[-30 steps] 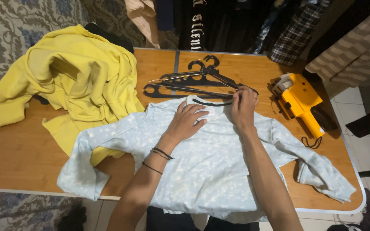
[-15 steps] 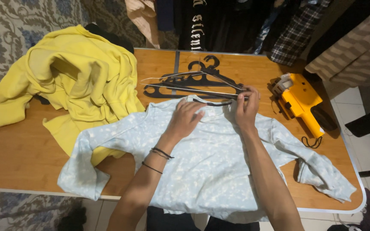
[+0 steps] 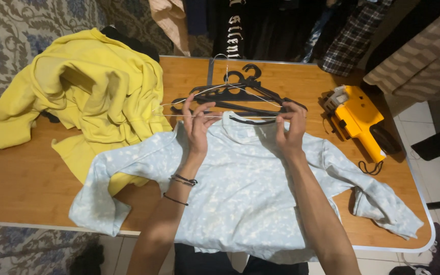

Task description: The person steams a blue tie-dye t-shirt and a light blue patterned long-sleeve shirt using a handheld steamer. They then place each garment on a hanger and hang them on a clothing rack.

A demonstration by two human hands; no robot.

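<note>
A light blue long-sleeved shirt (image 3: 240, 188) lies spread flat on the wooden table (image 3: 21, 188), collar away from me. Just above the collar, both hands hold a thin pale wire hanger (image 3: 240, 117) by its bottom bar. My left hand (image 3: 197, 122) pinches the bar left of the middle, with two dark bands on that wrist. My right hand (image 3: 291, 127) grips the bar's right end. The hanger's hook points away from me, over a small pile of black plastic hangers (image 3: 240, 94) lying behind the shirt.
A crumpled yellow sweatshirt (image 3: 92, 91) covers the table's left part. A yellow and black hand-held device (image 3: 357, 117) lies at the right edge, a small black loop (image 3: 370, 167) beside it. Dark and checked clothes (image 3: 260, 25) hang beyond the far edge.
My left hand left the shirt's collar and joined the right on the wire hanger. The hanger has come up off the black hangers and now sits between both hands.
</note>
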